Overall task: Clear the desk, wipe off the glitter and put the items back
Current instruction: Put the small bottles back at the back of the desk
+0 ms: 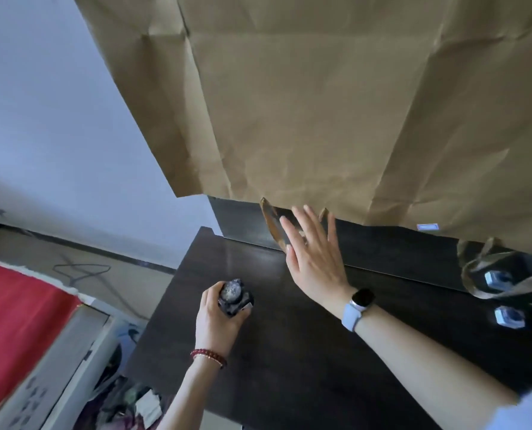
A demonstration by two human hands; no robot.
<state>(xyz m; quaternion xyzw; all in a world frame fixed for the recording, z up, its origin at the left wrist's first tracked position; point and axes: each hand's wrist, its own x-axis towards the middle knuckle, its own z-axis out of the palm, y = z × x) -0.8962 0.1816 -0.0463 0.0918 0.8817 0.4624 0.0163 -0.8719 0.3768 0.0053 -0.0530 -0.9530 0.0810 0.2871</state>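
Brown paper (320, 103) is hanging over the dark desk (289, 352); right hand (316, 259) is reaching flat-fingered, left hand (219, 318) is gripping a small dark object (235, 296).

Left hand (218, 318) grips dark ornament (235, 296) over desk (289, 352).

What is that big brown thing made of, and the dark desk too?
The big brown bag looks like kraft paper: matte tan, with sharp creases and folds. The desk looks like dark wood or wood-look laminate, smooth with a faint sheen; which one is unclear.
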